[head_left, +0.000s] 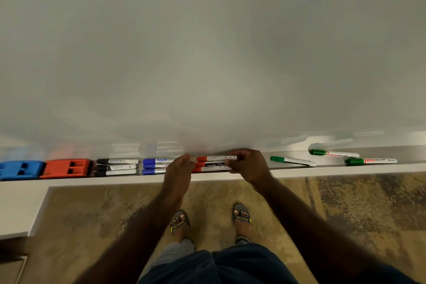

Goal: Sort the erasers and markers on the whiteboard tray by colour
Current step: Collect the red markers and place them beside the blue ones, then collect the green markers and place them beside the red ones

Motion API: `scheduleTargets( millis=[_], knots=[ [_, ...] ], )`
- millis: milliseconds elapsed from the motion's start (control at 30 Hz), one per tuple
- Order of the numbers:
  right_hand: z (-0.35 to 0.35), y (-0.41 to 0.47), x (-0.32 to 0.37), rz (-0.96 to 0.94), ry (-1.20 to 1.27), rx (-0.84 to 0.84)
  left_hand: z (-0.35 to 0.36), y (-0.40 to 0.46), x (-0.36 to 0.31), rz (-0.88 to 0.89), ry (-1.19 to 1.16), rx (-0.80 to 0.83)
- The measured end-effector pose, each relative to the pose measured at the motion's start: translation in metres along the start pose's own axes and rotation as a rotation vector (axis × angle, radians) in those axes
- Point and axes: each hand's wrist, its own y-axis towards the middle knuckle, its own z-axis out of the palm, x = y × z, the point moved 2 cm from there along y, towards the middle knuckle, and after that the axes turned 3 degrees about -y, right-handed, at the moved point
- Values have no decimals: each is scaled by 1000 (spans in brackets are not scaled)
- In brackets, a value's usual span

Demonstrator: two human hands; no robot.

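Along the whiteboard tray [288,169] lie, from left to right, a blue eraser [19,169], a red eraser [66,168], three black markers [116,166], three blue markers [154,165], three red markers [213,163] and three green markers [334,158] lying loose at angles. My left hand [178,168] presses against the cap ends of the red markers. My right hand [247,165] presses against their other ends. The red markers lie squeezed between both hands in a neat stack.
The whiteboard [207,53] fills the upper view right behind the tray. A white ledge [20,205] juts out at lower left. Below are a brown tiled floor [345,210] and my sandalled feet [212,221].
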Motion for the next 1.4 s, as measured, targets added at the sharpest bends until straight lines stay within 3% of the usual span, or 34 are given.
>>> scheduleTargets(
  millis=[133, 233, 667, 867, 1033, 1400],
  knots=[
    [5, -4, 7, -112, -392, -89, 5, 4, 1, 31, 173, -8],
    [8, -9, 13, -176, -516, -111, 5, 6, 3, 28, 234, 0],
    [-3, -19, 14, -169, -562, -267, 4, 10, -1, 100, 442, -17],
    [4, -16, 13, -168, -532, -206, 7, 9, -5, 140, 517, 4],
    [2, -20, 13, -173, -547, -302, 5, 10, -7, 148, 574, -33],
    [9, -20, 10, -203, -554, -249, 8, 5, -9, 161, 655, -21]
  ],
)
